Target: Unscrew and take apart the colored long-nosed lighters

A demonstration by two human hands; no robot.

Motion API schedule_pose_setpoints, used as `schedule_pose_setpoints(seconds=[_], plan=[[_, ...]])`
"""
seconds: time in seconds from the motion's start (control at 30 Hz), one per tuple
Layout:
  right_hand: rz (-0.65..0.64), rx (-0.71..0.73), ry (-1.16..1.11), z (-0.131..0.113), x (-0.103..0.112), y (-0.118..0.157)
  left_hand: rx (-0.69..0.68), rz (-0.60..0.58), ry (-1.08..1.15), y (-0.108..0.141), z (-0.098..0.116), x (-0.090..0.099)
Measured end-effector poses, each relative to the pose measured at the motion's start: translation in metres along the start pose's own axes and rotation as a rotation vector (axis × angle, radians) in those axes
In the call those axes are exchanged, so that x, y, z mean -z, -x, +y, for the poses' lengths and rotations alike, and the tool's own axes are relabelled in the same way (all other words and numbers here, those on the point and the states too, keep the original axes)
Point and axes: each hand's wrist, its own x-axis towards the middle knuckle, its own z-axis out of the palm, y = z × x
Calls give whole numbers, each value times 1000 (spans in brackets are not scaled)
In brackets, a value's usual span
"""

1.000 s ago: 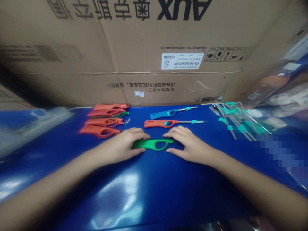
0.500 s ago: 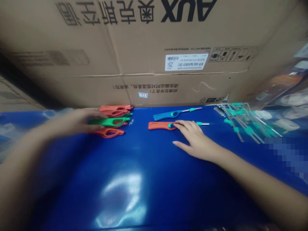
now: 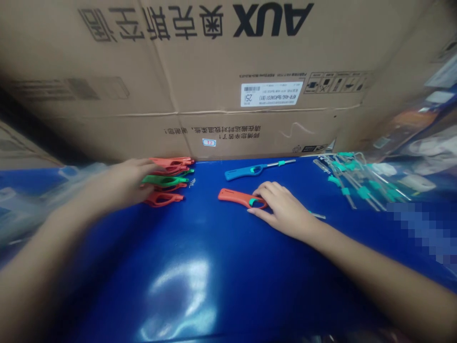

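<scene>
On the left of the blue table, my left hand reaches into a pile of lighter handles. Its fingers and thumb close around the near end of a green lighter handle. Orange-red handles lie behind it, and another orange-red handle lies in front. My right hand pinches an orange-red lighter by its trigger loop, fingers behind and thumb in front. This lighter has a teal trigger, and its metal tube runs under my hand, with the tip showing beyond. Behind it lies a blue lighter with a metal tube.
Several metal tubes with teal parts are heaped at the right. A large cardboard box stands upside down along the table's back edge. Clear plastic bags lie at the far left, and more bagged items at the far right.
My right thumb and fingers have closed on the orange-red lighter, whose tube end has swung toward me. My left hand stays at the handle pile, its fingers now reaching slightly farther over the green one.
</scene>
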Motion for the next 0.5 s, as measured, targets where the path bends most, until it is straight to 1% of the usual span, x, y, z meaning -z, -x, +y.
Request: schedule_pose_setpoints(seconds=[0.07, 0.13, 0.17, 0.23, 0.27, 0.3, 0.37, 0.43, 0.5], plan=[[-2, 17, 4, -3, 1, 1, -124, 11, -87, -1, 27, -13], [-15, 42, -20, -6, 2, 3, -262, 12, -5, 1, 61, -32], [-30, 56, -47, -8, 4, 5, -315, -6, 44, 3, 78, -43], [-68, 82, -122, -11, 8, 8, -358, 4, 132, 7, 105, -65], [-88, 89, -157, -13, 10, 10, -380, -5, 182, 10, 115, -74], [-107, 92, -185, -15, 12, 12, -404, -13, 237, 12, 122, -83], [-135, 89, -207, -18, 16, 14, -420, -6, 343, 15, 128, -95], [-145, 95, -183, -20, 18, 15, -418, 16, 407, 16, 127, -100], [-133, 105, -142, -21, 18, 15, -409, 28, 423, 15, 125, -101]])
